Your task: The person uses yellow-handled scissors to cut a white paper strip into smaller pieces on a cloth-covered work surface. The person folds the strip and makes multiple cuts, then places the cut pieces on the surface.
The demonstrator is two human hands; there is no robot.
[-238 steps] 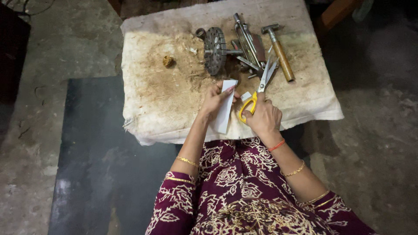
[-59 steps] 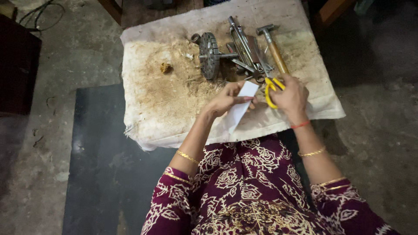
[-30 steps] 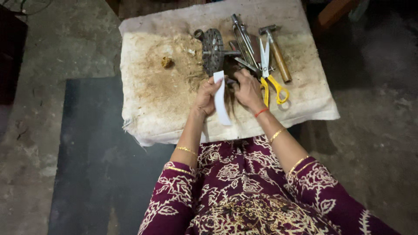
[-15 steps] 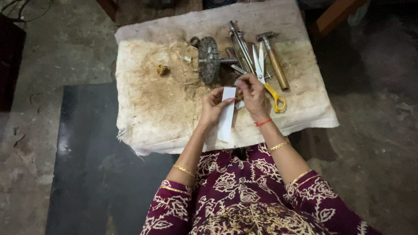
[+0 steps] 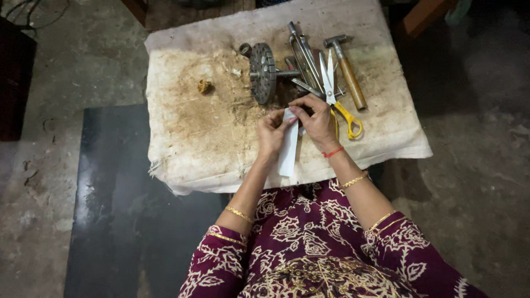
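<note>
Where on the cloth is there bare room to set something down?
Free: the stained white cloth left of the left hand, below the small brown lump. Crowded: the far right, around the toothed metal wheel, yellow-handled scissors and wooden-handled hammer.

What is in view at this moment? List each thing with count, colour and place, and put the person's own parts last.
paper strip: one, white, held upright between both hands over the near edge of the cloth
scissors: one pair, yellow handles, lying on the cloth just right of the hands
hammer: one, wooden handle, metal head, far right of the cloth
toothed metal wheel on a shaft: one, grey, centre back of the cloth
metal tools: a few, grey, between wheel and hammer; kind unclear
small lump: one, brownish, left part of the cloth
cloth: one, off-white, stained brown, covering a low block
dark mat: one, on the floor at left
left hand: pinching the strip's top
right hand: pinching the strip's top
</note>
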